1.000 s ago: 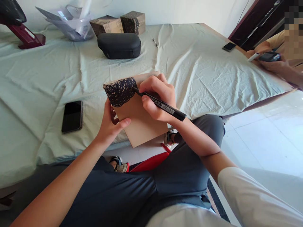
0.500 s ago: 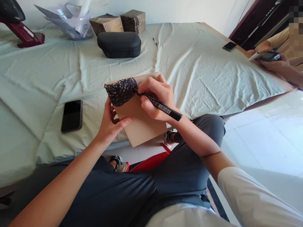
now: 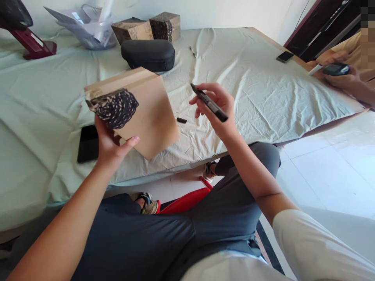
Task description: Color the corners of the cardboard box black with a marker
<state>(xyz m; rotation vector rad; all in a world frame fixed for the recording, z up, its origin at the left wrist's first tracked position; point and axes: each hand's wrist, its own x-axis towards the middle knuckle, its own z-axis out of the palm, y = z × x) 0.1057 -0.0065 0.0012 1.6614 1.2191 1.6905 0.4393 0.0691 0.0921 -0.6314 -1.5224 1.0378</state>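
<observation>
White short sleeve [image 3: 310, 242], dark grey trousers [image 3: 228, 218], bare forearms, strapped sandals [image 3: 149, 205]

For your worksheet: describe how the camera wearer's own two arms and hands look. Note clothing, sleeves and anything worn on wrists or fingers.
The left hand and right hand are bare: no gloves, and no rings, watch or bracelet can be seen. The right arm is uncovered up to a white short sleeve at the upper arm. The left arm is uncovered as far as the picture shows; no sleeve is in view.

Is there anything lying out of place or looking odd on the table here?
A small black piece, likely a cap, lies loose on the wrinkled sheet, apart from the marker in the right hand.
</observation>
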